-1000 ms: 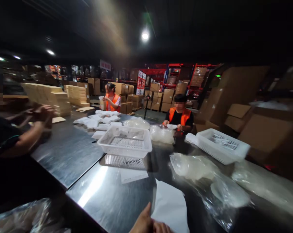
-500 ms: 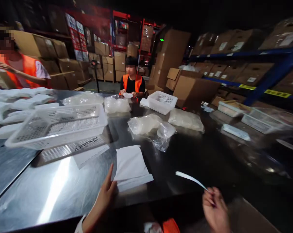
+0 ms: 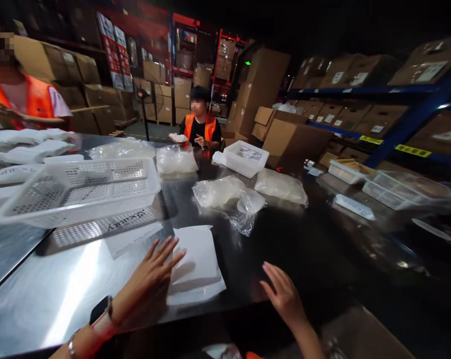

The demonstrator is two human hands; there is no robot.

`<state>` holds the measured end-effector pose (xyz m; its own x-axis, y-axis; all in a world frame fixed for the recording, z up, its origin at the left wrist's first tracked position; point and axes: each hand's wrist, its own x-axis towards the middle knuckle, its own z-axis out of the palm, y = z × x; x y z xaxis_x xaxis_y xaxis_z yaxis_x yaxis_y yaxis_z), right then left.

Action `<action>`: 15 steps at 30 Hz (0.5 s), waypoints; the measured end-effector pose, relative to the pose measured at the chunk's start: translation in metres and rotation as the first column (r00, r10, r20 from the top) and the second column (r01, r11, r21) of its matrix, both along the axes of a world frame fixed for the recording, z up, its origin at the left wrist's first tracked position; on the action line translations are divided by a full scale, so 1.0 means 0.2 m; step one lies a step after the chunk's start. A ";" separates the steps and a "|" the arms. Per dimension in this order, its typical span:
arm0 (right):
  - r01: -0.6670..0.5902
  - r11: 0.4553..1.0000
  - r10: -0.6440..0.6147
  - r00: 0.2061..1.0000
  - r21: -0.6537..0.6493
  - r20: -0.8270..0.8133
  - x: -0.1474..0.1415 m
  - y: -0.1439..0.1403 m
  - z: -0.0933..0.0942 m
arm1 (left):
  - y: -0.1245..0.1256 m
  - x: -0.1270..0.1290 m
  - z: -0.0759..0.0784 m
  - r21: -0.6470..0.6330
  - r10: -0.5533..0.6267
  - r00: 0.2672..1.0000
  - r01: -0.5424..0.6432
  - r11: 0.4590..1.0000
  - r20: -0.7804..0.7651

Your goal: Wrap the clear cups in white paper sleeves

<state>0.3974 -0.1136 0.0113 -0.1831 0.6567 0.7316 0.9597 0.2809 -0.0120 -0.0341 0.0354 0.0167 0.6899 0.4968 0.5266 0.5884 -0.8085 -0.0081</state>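
My left hand (image 3: 150,271) rests flat, fingers spread, on the left edge of a white flat packet (image 3: 195,262) lying on the shiny steel table (image 3: 72,294). A watch sits on that wrist. My right hand (image 3: 283,294) hovers open over the dark table edge, to the right of the packet, holding nothing. A white perforated basket (image 3: 79,192) stands just beyond the packet, to the left.
Clear plastic bags (image 3: 225,194) lie mid-table. A second white basket (image 3: 246,158) stands farther back. Two people in orange vests work at the far side and far left. White packets (image 3: 27,149) pile at left. Cardboard boxes and blue shelving (image 3: 405,119) fill the right.
The white strip my right hand held is gone and the hand has opened. My left hand moved further onto the packet and spread flat.
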 end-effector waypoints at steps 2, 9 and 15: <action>-0.257 0.966 0.256 0.945 -0.022 0.206 -0.20 0.24 0.03 | 0.05 0.05 0.05 0.055 -0.153 0.982 0.159 0.986 -0.107; -0.645 0.764 0.605 0.723 0.012 0.332 -0.51 0.55 0.00 | -0.07 0.10 0.05 0.050 -0.260 0.939 0.277 0.959 -0.225; -0.639 0.768 0.626 0.732 -0.047 0.269 -0.46 0.54 0.01 | -0.11 0.14 0.06 -0.009 -0.287 0.949 0.288 0.958 -0.132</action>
